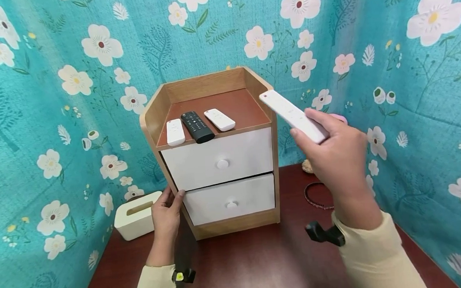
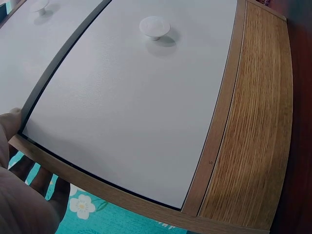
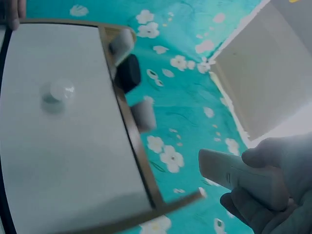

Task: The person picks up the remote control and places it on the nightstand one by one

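My right hand [image 1: 338, 155] holds a white remote control [image 1: 291, 114] in the air, right of a small wooden cabinet [image 1: 238, 225]. Thumb and fingers clasp its lower end; the right wrist view shows this remote [image 3: 243, 178] too. My left hand [image 1: 167, 214] grips the cabinet's left side edge, thumb at the front and fingers behind the side panel [image 2: 97, 187]. On the cabinet's brown top lie a white remote [image 1: 175, 132], a black remote [image 1: 197, 127] and another white remote [image 1: 219, 119]. Both white drawers, upper [image 1: 192, 165] and lower [image 1: 206, 206], are closed.
A cream tissue box [image 1: 135, 229] stands left of the cabinet on the dark red table [image 1: 240, 265]. To the right lie a dark beaded loop [image 1: 316, 204] and a small beige object [image 1: 307, 166]. Behind my right hand, something pink [image 1: 339, 118] shows partly. Teal flowered cloth [image 1: 217, 40] surrounds the table.
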`<state>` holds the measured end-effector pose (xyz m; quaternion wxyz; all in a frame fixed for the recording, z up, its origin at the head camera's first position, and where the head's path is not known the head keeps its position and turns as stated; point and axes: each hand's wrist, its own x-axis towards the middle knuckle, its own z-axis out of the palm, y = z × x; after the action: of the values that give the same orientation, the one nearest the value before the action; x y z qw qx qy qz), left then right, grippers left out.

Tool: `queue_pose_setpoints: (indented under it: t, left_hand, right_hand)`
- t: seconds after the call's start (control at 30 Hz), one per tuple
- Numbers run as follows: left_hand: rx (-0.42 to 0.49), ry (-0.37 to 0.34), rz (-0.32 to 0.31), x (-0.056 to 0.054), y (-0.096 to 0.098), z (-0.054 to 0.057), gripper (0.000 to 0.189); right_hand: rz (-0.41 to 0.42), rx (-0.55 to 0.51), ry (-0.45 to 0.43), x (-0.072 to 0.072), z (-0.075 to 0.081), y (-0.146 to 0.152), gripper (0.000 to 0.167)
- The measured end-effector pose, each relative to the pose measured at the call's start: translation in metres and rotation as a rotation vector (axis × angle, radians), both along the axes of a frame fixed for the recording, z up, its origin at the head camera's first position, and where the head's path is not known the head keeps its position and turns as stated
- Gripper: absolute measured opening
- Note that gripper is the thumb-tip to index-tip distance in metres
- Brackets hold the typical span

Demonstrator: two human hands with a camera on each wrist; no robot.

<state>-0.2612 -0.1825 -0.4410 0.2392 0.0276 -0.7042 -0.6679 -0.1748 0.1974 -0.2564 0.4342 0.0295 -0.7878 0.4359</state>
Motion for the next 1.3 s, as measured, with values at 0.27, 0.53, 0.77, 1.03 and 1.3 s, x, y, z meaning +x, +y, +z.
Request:
queue_pose_setpoints:
  t: [0.27,0.53,0.77,1.03,1.3]
  left_hand:
    - [-0.011,-0.016,-0.011,-0.001,-0.001,0.0,0.052]
    - [-0.006,-0.02,-0.001,0.002,0.0,-0.001,0.051]
    - [-0.011,-0.007,0.0,0.002,0.001,0.0,0.051]
    - [0.006,-0.007,-0.014,0.001,-0.001,-0.002,0.05]
    - [-0.01,-0.034,-0.01,0.001,-0.002,0.0,0.052]
  right_hand:
    - [0.048,0.05,-0.064,-0.044,0.016,-0.044,0.05]
    - [0.047,0.107,-0.174,-0.081,0.023,-0.077,0.053]
    - [0.013,0.236,-0.217,-0.102,0.025,-0.089,0.051]
    - [-0.029,0.351,-0.312,-0.106,0.03,-0.095,0.052]
    - [-0.074,0.386,-0.322,-0.106,0.03,-0.099,0.06]
